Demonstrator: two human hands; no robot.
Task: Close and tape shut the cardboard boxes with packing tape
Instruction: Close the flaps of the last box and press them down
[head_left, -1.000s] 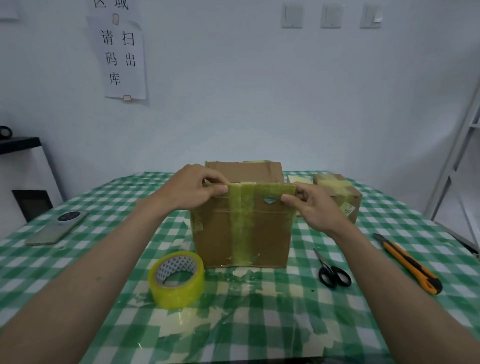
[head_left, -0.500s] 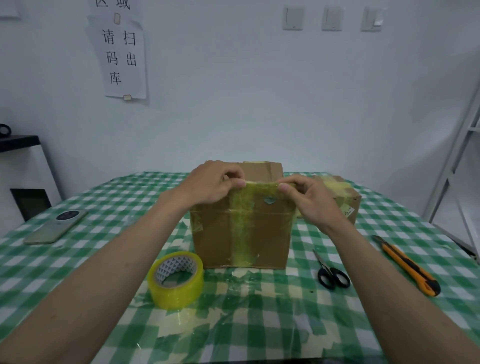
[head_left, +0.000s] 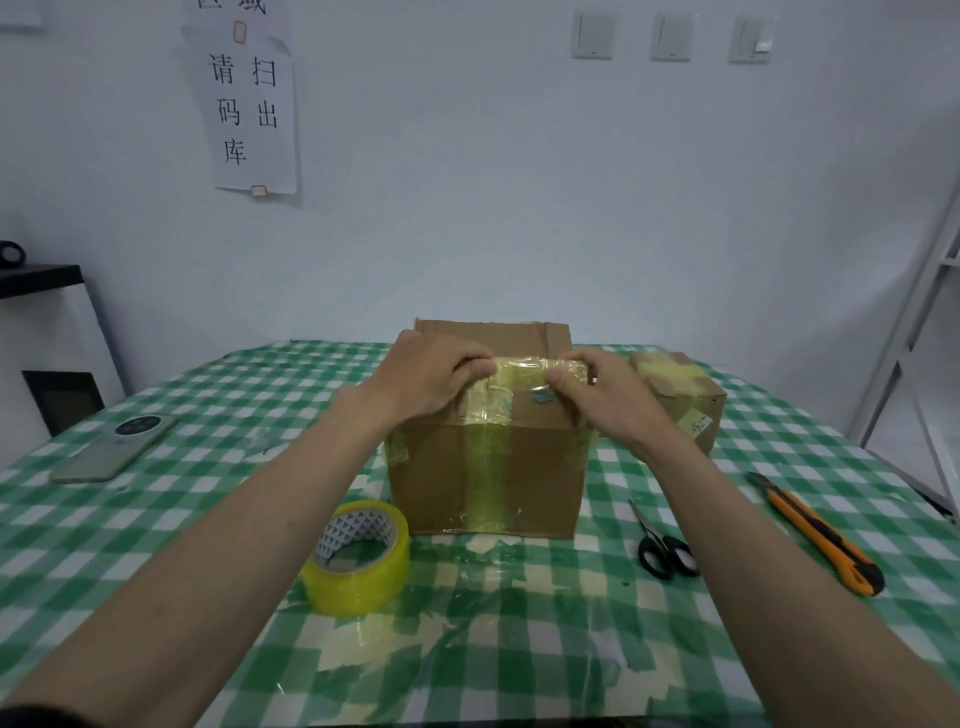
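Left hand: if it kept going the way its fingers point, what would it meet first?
The left hand points right along the near flap; it would probably meet the right hand first, though depth is unclear.

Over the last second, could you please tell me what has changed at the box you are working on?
Both hands have folded the near flap of the cardboard box inward, from upright to tilted over the opening. The left hand and right hand have moved closer together along its taped edge, still gripping it. The far flap remains upright. The tape roll, scissors and utility knife have not moved.
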